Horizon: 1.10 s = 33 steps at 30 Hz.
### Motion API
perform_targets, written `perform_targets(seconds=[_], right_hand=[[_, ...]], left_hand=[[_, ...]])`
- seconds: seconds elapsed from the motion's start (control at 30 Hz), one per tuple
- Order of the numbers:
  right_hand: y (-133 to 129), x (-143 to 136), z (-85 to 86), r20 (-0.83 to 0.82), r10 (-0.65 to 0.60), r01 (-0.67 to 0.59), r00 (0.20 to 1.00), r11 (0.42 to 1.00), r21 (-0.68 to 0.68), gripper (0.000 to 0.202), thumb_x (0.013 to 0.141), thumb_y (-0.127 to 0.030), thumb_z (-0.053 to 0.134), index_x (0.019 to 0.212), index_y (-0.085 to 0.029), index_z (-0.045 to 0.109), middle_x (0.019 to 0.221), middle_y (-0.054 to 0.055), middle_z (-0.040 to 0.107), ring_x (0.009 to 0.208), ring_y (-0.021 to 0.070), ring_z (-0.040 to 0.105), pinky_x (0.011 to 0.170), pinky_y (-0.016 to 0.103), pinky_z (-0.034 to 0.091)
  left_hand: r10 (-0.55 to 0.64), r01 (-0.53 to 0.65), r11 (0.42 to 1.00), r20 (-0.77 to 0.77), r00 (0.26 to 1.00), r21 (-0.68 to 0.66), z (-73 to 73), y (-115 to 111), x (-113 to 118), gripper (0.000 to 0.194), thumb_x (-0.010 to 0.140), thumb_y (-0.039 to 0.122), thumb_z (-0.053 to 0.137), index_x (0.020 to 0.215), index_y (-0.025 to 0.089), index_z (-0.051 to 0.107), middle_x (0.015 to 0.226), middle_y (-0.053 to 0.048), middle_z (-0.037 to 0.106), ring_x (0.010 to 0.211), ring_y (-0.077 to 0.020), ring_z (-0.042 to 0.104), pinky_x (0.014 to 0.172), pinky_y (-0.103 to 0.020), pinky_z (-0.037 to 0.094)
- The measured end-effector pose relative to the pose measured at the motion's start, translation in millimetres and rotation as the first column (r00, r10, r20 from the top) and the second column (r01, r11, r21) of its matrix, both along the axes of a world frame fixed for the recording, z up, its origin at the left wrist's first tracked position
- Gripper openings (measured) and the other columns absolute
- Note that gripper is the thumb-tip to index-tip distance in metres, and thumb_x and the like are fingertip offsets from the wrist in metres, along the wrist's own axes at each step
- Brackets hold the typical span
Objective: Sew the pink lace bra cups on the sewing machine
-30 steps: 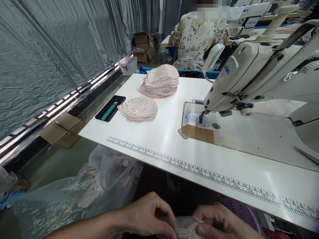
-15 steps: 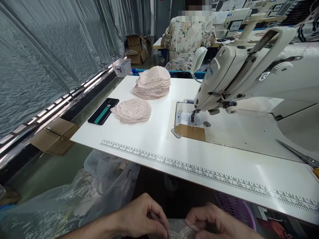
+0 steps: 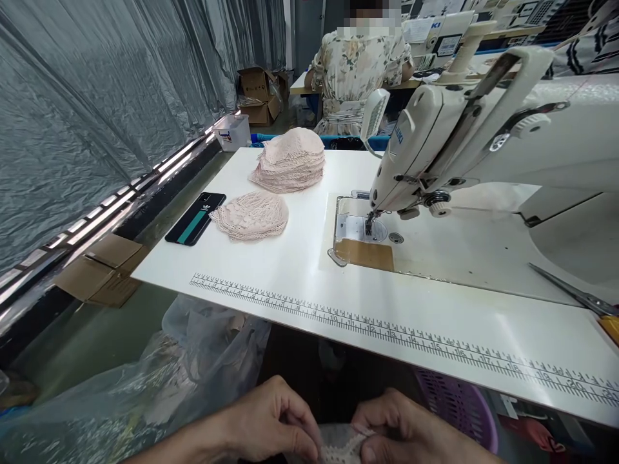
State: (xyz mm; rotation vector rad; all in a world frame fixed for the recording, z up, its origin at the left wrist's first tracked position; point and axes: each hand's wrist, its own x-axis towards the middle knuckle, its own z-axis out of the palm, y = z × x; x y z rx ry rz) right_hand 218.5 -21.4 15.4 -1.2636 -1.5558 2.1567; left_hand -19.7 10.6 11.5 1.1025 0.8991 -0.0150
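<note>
Below the table's front edge, my left hand (image 3: 278, 422) and my right hand (image 3: 403, 428) pinch a piece of pale pink lace fabric (image 3: 342, 441) between them. The lower part of the fabric is cut off by the bottom of the view. On the white table (image 3: 300, 258) lie a tall stack of pink lace pieces (image 3: 291, 161) and, in front of it, a lower pile (image 3: 254, 216). The sewing machine (image 3: 411, 148) stands to the right, its presser foot over the metal plate with no fabric under it.
A dark phone (image 3: 196, 219) lies at the table's left edge. Scissors (image 3: 575, 290) rest at the right. Plastic bags (image 3: 207, 348) and a purple basket (image 3: 457, 406) are below the table. A person in a floral top (image 3: 360, 71) sits beyond it.
The view has shifted slightly, so the table and machine appear a little further left. My right hand has moved slightly closer to my left hand, both still on the fabric.
</note>
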Motion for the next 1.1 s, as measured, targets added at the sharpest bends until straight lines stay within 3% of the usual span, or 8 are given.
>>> perform_targets(seconds=[0.17,0.33,0.5,0.73,0.9,1.1], right_hand=[[-1,0,-1.5,-0.045,0.007,-0.008,0.999,1.000,-0.011,0.024,0.077,-0.037,0.065,0.079,-0.014,0.071,0.062,-0.004,0.048,0.060,0.0100,0.041,0.057,0.021,0.032],[-2,-5,-10.1,-0.065,-0.101,0.099,0.993,0.995,-0.024,0.034,0.073,-0.047,0.070,0.072,-0.013,0.072,0.060,-0.003,0.048,0.060,0.0105,0.041,0.057,0.021,0.033],[-1,-6,-14.5,-0.081,-0.051,0.043,0.995,0.995,-0.092,0.033,0.074,-0.046,0.070,0.080,-0.013,0.071,0.063,-0.003,0.048,0.061,0.0108,0.040,0.057,0.022,0.031],[0,-9,-20.7,-0.056,-0.046,0.043,0.997,0.997,-0.058,0.037,0.075,-0.050,0.068,0.070,-0.013,0.064,0.060,-0.003,0.044,0.058,0.0106,0.037,0.054,0.023,0.027],[2,-6,-17.6,-0.050,-0.038,0.034,0.998,0.996,-0.077,0.037,0.075,-0.052,0.067,0.070,-0.015,0.060,0.062,-0.004,0.045,0.060,0.0107,0.037,0.054,0.023,0.026],[3,-5,-14.4,0.021,-0.017,0.018,1.000,0.999,-0.052,0.027,0.074,-0.042,0.067,0.067,-0.017,0.057,0.064,-0.004,0.047,0.064,0.0114,0.040,0.058,0.023,0.030]], left_hand=[[-0.017,0.017,1.000,-0.003,1.000,-0.003,1.7,0,4,0.019,0.066,0.034,0.076,0.079,0.020,0.078,0.065,0.000,0.070,0.059,-0.0112,0.061,0.062,-0.019,0.048],[-0.049,0.051,0.997,-0.028,0.998,0.062,1.5,3,3,0.036,0.068,0.048,0.074,0.086,0.017,0.077,0.071,-0.004,0.071,0.063,-0.0134,0.061,0.062,-0.020,0.048],[-0.047,0.045,0.994,0.018,0.999,0.104,0.8,4,1,0.041,0.073,0.052,0.069,0.089,0.016,0.077,0.072,-0.004,0.071,0.063,-0.0119,0.060,0.061,-0.019,0.046],[0.020,-0.010,0.989,0.068,0.998,-0.146,-4.1,1,-3,0.057,0.041,0.052,0.088,0.087,0.020,0.076,0.070,0.003,0.065,0.064,-0.0113,0.057,0.068,-0.022,0.048],[-0.045,0.045,0.998,0.007,0.999,0.038,-5.5,3,-7,0.052,0.046,0.053,0.087,0.086,0.021,0.076,0.069,0.005,0.059,0.064,-0.0091,0.049,0.058,-0.017,0.037],[-0.056,0.040,0.983,0.089,0.995,0.177,-4.2,4,-5,0.043,0.053,0.056,0.083,0.074,0.019,0.075,0.077,0.002,0.058,0.073,-0.0109,0.052,0.065,-0.019,0.037]])
